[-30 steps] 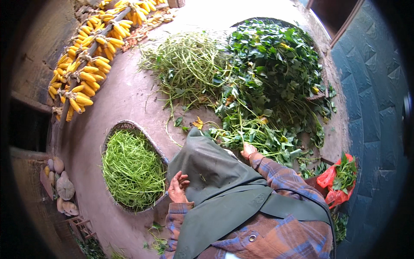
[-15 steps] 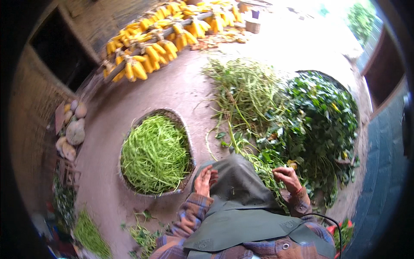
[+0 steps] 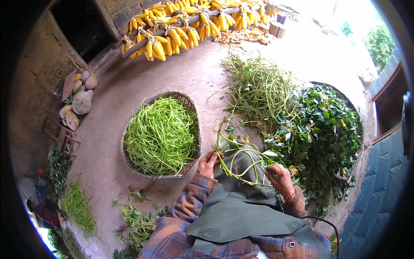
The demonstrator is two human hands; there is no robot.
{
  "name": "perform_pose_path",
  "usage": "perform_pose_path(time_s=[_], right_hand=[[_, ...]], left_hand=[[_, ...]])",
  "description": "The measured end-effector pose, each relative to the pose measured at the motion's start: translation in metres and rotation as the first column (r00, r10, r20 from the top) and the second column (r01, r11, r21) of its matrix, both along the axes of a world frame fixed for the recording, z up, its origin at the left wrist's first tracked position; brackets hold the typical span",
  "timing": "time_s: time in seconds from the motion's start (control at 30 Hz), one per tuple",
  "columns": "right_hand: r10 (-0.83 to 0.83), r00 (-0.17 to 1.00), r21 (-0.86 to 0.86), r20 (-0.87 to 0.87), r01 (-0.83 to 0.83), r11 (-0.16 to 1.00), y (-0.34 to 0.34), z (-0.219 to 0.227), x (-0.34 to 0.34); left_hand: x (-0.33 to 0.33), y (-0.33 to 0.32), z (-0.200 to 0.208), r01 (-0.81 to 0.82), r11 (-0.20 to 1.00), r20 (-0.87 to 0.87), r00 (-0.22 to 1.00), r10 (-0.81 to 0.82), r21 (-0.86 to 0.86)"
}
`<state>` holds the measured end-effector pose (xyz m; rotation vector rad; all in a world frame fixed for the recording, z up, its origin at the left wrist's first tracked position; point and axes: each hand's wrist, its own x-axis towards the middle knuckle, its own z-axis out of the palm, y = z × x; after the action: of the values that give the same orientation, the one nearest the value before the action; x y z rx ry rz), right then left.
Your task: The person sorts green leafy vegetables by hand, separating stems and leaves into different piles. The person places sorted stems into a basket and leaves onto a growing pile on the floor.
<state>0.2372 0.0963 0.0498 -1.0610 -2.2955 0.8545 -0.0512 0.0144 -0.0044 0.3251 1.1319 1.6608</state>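
Note:
A long green leafy vine (image 3: 227, 170) loops above my lap, over the dark green apron (image 3: 235, 220). My left hand (image 3: 209, 164) pinches it between thumb and fingertips, close to the rim of a woven basket (image 3: 201, 125). That basket is heaped with cut green stems (image 3: 159, 136). On the other side of the loop, my right hand (image 3: 281, 178) is closed with its fingers curled at the vine's end; exactly what they grip is partly hidden. Beyond my knee lies a pile of tangled vines (image 3: 261, 90), touching a large heap of dark green leaves (image 3: 321, 125).
Yellow corn cobs (image 3: 177, 36) hang on poles at the back. Pumpkins (image 3: 82, 102) sit along the left wall, near a small wooden stool (image 3: 68, 142). More green stems (image 3: 79, 209) and leafy scraps (image 3: 139, 220) lie on the floor at lower left. A black cable (image 3: 325, 222) runs beside my right arm.
A vine now stretches between my hands; my left hand was open and held nothing before. The right hand has shifted slightly left. The whole view has turned a little.

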Motion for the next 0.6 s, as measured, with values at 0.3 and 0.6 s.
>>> perform_pose_path(time_s=[0.3,0.6], right_hand=[[0.172,0.964,0.232,-0.200,-0.124,0.965,0.028,0.056,-0.096],[0.417,0.898,0.395,0.140,-0.437,0.808,0.080,0.071,-0.047]], left_hand=[[0.040,-0.009,0.030,0.159,0.987,-0.054,0.986,-0.157,0.024],[0.043,-0.008,0.049,0.462,0.887,-0.305,0.840,-0.448,-0.031]])
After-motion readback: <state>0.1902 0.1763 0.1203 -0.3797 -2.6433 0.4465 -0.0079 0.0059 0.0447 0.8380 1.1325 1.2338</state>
